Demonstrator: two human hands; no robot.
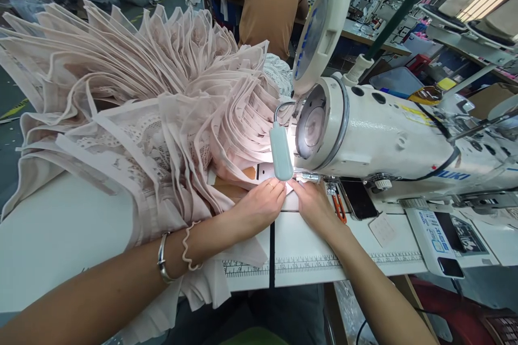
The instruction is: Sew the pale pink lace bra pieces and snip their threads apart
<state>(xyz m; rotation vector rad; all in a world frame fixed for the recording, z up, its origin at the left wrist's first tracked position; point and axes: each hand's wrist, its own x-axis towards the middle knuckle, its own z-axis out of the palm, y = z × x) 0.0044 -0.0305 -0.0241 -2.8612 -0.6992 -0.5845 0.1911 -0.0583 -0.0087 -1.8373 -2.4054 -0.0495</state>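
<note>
A white sewing machine (364,124) reaches in from the right, and both my hands meet under its needle end. My left hand (265,199) pinches the edge of a pale pink garment (226,167) just below the small green lamp (280,152). Close beside it, my right hand (313,205) has its fingers closed on the same fabric, the fingertips partly under the machine head. The lamp and machine head hide the needle. A large heap of matching lace-trimmed garments (162,64) spreads leftward from my left hand, partly draping over the table's front edge.
Orange-handled snips (339,206) and a black phone (358,199) lie right of my right hand. A control panel (435,237) sits further right. A printed ruler (307,266) runs along the table's front edge. A person in a brown shirt (269,0) sits ahead.
</note>
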